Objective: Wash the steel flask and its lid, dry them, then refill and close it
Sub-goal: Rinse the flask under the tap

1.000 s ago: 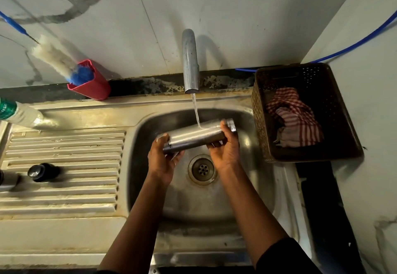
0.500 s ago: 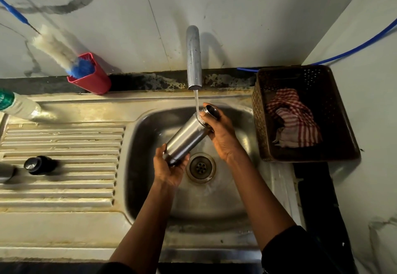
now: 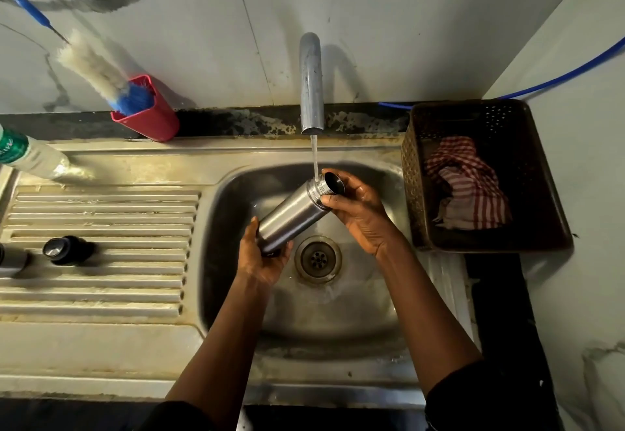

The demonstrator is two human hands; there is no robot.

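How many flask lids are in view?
1: the round black lid on the ribbed steel drainboard, left of the sink. A cut-off steel piece beside it may be another.

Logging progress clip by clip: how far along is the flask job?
Done: the black lid is off, on the drainboard. In hand: left hand and right hand hold the steel flask tilted under the tap, water striking its neck. Left, apparently: washing the lid, drying, refilling, closing; the checked cloth lies in the basket.

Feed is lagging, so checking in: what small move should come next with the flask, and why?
Probably nudge the flask until its mouth sits under the stream: water strikes the neck just outside the opening.
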